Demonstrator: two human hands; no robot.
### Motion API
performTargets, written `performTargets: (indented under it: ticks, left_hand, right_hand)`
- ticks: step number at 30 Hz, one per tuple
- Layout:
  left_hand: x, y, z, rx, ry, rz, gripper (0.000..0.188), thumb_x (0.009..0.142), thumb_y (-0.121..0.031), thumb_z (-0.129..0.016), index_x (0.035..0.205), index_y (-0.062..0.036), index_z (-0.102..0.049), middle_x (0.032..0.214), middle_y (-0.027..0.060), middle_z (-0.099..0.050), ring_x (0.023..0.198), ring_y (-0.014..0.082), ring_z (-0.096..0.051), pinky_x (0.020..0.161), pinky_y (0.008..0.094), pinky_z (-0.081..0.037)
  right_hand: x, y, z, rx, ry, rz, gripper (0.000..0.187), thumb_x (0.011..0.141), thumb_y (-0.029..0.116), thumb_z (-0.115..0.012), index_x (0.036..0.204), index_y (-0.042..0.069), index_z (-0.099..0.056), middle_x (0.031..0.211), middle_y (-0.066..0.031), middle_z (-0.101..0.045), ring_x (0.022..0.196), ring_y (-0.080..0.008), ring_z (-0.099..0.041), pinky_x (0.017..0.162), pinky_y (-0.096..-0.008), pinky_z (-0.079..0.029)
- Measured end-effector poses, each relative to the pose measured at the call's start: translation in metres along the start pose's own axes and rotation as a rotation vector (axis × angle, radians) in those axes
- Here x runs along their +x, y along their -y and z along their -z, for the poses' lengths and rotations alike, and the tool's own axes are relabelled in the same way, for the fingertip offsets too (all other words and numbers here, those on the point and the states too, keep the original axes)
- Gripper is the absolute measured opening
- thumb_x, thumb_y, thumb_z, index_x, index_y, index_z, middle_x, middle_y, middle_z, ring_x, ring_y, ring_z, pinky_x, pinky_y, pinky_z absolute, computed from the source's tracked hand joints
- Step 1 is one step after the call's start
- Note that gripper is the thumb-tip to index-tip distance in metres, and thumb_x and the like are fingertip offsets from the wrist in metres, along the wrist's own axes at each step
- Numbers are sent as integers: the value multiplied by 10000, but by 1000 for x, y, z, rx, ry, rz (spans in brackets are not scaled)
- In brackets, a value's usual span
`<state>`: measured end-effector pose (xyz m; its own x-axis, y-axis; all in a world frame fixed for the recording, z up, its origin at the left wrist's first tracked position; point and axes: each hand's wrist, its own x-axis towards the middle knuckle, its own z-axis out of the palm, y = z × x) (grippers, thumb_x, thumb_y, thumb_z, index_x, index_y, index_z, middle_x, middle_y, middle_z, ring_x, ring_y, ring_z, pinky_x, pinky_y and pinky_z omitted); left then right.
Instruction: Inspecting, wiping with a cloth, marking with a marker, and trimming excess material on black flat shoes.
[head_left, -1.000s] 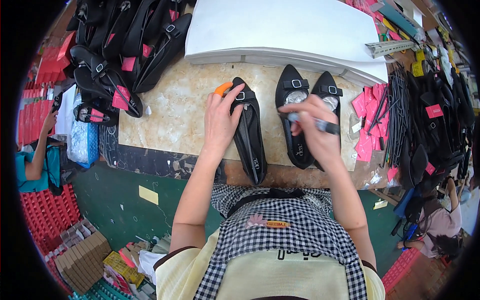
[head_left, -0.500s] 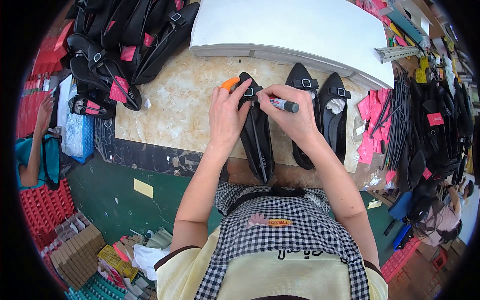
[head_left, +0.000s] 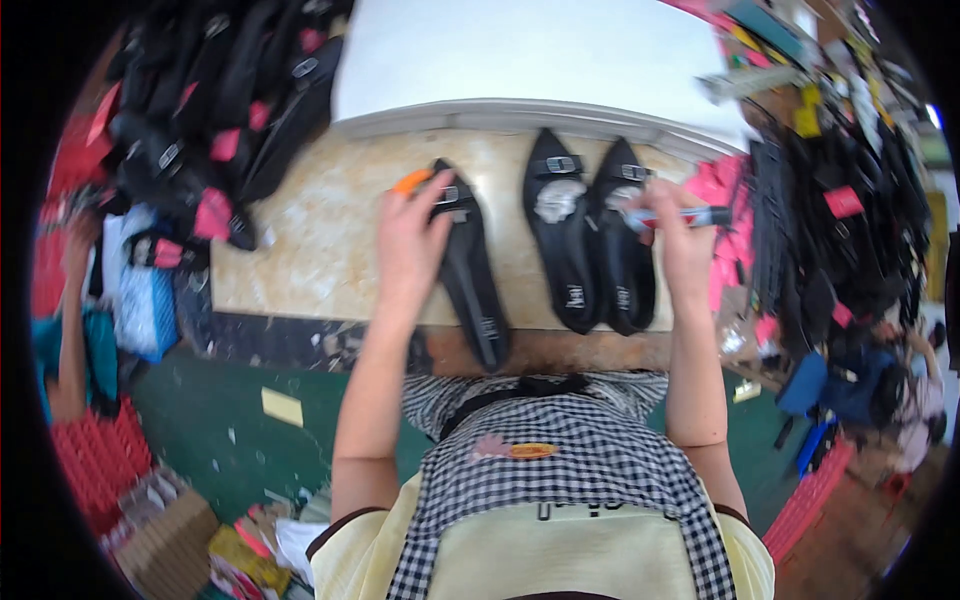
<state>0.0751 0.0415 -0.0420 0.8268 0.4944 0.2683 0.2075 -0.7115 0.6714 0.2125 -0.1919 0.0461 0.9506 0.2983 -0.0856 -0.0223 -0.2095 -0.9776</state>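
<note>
A black pointed flat shoe [head_left: 474,285] with a square buckle lies toe-away on the table. My left hand [head_left: 408,240] is closed on its toe end, beside the buckle. A curved orange piece [head_left: 411,182] shows at the left fingers; whether it is worn or held is unclear. My right hand [head_left: 687,255] grips a marker pen [head_left: 697,216] with a dark barrel, its tip blurred. That hand is just right of two more black shoes, a left one [head_left: 568,262] and a right one [head_left: 628,275], standing side by side with white paper in their toes.
A large white stack [head_left: 530,60] fills the back of the marbled tabletop [head_left: 320,240]. Black shoes with pink tags [head_left: 285,120] crowd the left. Pink cards [head_left: 728,240] and piled black shoes [head_left: 840,260] lie at the right. Another person's arm [head_left: 72,300] is at far left.
My right hand has moved right with the marker, away from the shoe in my left hand to beside the other two. The whole view has shifted slightly.
</note>
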Motion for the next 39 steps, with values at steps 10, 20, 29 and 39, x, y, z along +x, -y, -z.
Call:
performTargets:
  ticks: [10,20,29,39]
  left_hand:
    - [25,-46,37,353,-4,-225,568,863,-191,-702,1396,-101,-525,1260,186,-565,1047,328,-565,946,405,-436]
    - [-13,-76,-49,-76,364,294,618,844,-128,-636,1398,71,-449,703,145,-676,611,225,-641,628,332,-505]
    - [-46,-99,-28,-1574,347,955,580,926,-489,-484,1195,14,-585,1026,170,-680,841,244,-676,761,381,-580]
    - [-37,-89,-45,-1404,159,778,715,980,-590,-306,1256,24,-545,1060,187,-682,930,296,-690,837,400,-565]
  right_hand:
    - [-48,-89,181,-1181,20,-201,451,832,467,-684,778,20,-672,709,-184,-675,701,-379,-671,657,-485,-522]
    - [50,-112,158,-1234,-290,24,313,830,352,-710,791,42,-697,746,-201,-688,724,-390,-689,657,-475,-550]
    - [48,-111,175,-1284,-232,43,252,799,276,-679,803,25,-701,787,-229,-688,773,-408,-691,706,-485,-563]
    - [-77,17,80,-402,197,57,400,844,65,-701,1241,85,-658,533,20,-465,514,-30,-398,481,-258,-341]
